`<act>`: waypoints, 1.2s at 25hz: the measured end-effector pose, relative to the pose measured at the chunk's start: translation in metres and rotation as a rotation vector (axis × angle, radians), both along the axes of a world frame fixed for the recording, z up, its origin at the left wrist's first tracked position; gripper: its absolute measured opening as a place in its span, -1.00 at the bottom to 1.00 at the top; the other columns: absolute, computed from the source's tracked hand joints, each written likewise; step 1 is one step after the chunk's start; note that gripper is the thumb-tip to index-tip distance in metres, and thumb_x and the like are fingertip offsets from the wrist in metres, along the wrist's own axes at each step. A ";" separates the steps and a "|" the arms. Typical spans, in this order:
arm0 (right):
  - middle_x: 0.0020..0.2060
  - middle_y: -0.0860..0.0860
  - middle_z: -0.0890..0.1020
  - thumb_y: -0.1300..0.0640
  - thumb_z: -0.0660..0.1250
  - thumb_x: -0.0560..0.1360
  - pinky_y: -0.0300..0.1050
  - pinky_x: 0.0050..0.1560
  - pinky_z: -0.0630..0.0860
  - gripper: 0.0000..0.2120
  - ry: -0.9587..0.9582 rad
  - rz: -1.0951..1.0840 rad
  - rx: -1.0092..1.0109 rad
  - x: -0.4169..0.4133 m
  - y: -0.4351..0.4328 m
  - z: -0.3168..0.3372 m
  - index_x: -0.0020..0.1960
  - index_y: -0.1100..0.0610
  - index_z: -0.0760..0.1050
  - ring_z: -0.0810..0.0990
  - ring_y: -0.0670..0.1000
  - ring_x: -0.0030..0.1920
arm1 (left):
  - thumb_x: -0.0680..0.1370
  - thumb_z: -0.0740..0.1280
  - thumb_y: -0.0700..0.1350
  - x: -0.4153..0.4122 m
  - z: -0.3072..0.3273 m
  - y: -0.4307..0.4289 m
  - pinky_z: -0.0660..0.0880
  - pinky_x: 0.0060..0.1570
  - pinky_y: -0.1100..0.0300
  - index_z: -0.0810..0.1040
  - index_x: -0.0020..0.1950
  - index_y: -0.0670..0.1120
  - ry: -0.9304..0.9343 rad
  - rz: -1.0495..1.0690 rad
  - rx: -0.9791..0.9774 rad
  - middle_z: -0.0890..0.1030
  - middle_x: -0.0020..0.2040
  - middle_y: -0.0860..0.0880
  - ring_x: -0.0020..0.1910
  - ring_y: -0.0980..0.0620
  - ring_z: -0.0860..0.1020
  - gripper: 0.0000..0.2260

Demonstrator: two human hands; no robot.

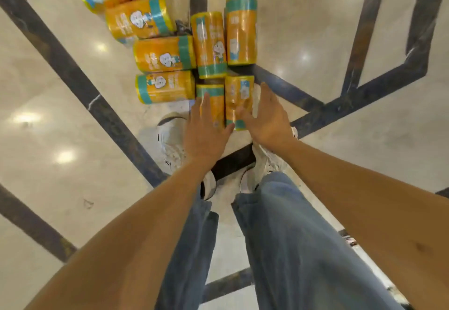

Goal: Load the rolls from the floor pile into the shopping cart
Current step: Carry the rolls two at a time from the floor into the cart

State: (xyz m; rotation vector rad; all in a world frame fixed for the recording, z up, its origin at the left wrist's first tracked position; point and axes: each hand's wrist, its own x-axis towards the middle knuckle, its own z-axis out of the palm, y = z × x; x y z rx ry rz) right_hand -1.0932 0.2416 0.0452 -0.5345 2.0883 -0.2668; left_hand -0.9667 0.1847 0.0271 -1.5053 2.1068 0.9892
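Looking down: blue jeans (291, 236) filled the near lower centre, with two white shoes (170, 139) planted on the floor (60, 120) just beyond them.
Forearms: both were bare, reaching forward from the lower corners and converging above the shoes.
Left hand (206, 127): open, with fingers straight and close together, laid flat on top of the near-left roll (215, 105); it gripped nothing.
Right hand (267, 117): open, palm turned inward and fingers straight along the right side of the near-right roll (237, 91), with the thumb across its wrapper. Motion blur hid whether it pressed there.
Nearest pair: these two orange rolls with teal end bands lay side by side, touching, pointing lengthwise away from the person, just beyond the shoe tips.
Remaining rolls (164, 54): these lay on the floor beyond and left of the pair. Two were crosswise at left, two were lengthwise behind the pair, and more trailed toward the upper-left corner.
Floor: glossy pale stone was crossed by dark inlay strips (80, 83) and dotted with lamp reflections.
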 end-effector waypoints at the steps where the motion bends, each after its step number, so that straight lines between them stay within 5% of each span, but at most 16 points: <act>1: 0.34 0.09 0.46 -0.22 0.26 0.49 0.07 0.24 0.47 -0.32 -0.012 -0.002 -0.002 0.002 0.001 -0.017 0.48 0.09 0.18 0.47 0.12 0.30 | 0.51 0.33 0.14 0.002 -0.014 0.004 0.20 0.40 -0.01 0.05 0.56 -0.09 -0.011 0.010 0.019 0.18 0.52 -0.16 0.49 -0.12 0.16 -0.25; 3: 0.34 0.06 0.46 -0.32 0.20 0.43 0.11 0.24 0.48 -0.22 -0.034 -0.015 -0.024 0.005 0.002 -0.047 0.50 0.06 0.13 0.49 0.10 0.29 | 0.52 0.34 0.12 0.005 -0.036 0.008 0.23 0.38 -0.04 -0.05 0.57 -0.10 -0.026 0.048 0.035 0.10 0.53 -0.18 0.50 -0.16 0.14 -0.20; 8: 0.33 0.04 0.46 -0.18 0.33 0.48 0.04 0.21 0.44 -0.25 -0.064 -0.093 -0.009 0.007 -0.004 -0.088 0.50 0.07 0.07 0.49 0.09 0.27 | 0.51 0.38 0.06 0.011 -0.058 0.009 0.43 0.17 -0.07 -0.11 0.57 -0.03 0.004 0.040 -0.036 0.12 0.48 -0.19 0.42 -0.16 0.25 -0.17; 11: 0.28 0.05 0.49 -0.18 0.38 0.45 0.05 0.20 0.45 -0.25 -0.019 -0.108 -0.035 0.009 -0.002 -0.102 0.47 0.10 0.14 0.51 0.10 0.25 | 0.51 0.38 0.08 0.015 -0.068 0.007 0.44 0.12 -0.10 -0.15 0.54 0.13 0.006 0.139 0.019 0.25 0.43 -0.18 0.33 -0.19 0.36 -0.17; 16: 0.31 0.10 0.46 -0.18 0.35 0.47 0.07 0.21 0.42 -0.23 0.035 -0.046 -0.020 0.011 -0.001 -0.097 0.50 0.12 0.08 0.49 0.14 0.27 | 0.53 0.36 0.05 0.015 -0.060 0.000 0.40 0.14 -0.08 -0.12 0.55 0.11 0.043 0.150 0.025 0.42 0.33 -0.21 0.24 -0.21 0.44 -0.22; 22: 0.25 0.10 0.50 -0.16 0.35 0.47 0.08 0.14 0.49 -0.28 0.128 -0.147 -0.078 0.008 -0.022 -0.014 0.46 0.16 0.16 0.53 0.16 0.21 | 0.55 0.34 -0.01 -0.002 0.011 -0.021 0.42 0.17 -0.03 -0.11 0.56 0.11 0.137 0.176 0.049 0.44 0.36 -0.15 0.27 -0.16 0.46 -0.24; 27: 0.16 0.08 0.55 -0.13 0.35 0.49 -0.07 -0.01 0.43 -0.34 0.204 -0.153 -0.171 -0.037 -0.074 0.112 0.42 0.16 0.19 0.57 0.13 0.10 | 0.54 0.35 -0.02 -0.031 0.135 -0.065 0.46 0.16 -0.04 -0.10 0.55 0.13 0.281 0.197 -0.039 0.45 0.36 -0.11 0.25 -0.12 0.48 -0.24; 30: 0.16 0.10 0.54 -0.15 0.35 0.46 0.03 0.06 0.45 -0.31 0.279 -0.166 -0.237 -0.064 -0.112 0.204 0.44 0.14 0.18 0.56 0.18 0.11 | 0.53 0.36 -0.01 -0.061 0.222 -0.109 0.46 0.01 0.02 -0.10 0.54 0.17 0.349 0.207 -0.120 0.54 0.21 -0.15 0.12 -0.15 0.54 -0.24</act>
